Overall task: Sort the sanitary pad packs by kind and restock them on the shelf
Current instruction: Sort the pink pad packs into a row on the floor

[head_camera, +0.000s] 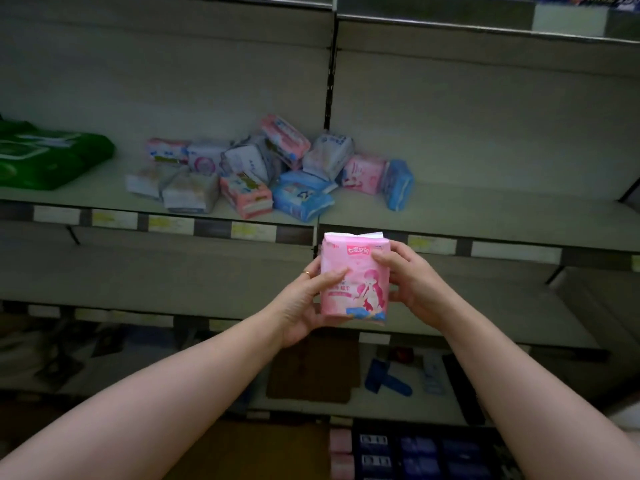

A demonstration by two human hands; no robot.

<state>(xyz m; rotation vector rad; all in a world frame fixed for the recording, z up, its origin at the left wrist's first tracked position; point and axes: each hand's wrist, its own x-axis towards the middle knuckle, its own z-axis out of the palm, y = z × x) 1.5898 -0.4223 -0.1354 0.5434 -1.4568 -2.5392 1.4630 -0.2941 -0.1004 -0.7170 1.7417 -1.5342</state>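
Observation:
I hold a pink sanitary pad pack [353, 271] upright in front of the shelf edge. My left hand [306, 303] grips its left side with the thumb across the front. My right hand [412, 282] grips its right side. Above it, on the middle shelf [485, 209], lies a loose heap of several pad packs: pink ones [363, 173], blue ones [301, 195], and white ones [187, 190]. One pink pack [284, 140] leans on top of the heap.
A green bag [48, 157] lies at the shelf's left end. Price labels [252, 231] line the shelf front. Lower shelves hold cardboard [311, 372] and a blue object [384, 379]. Dark boxed goods [415, 455] sit at the bottom.

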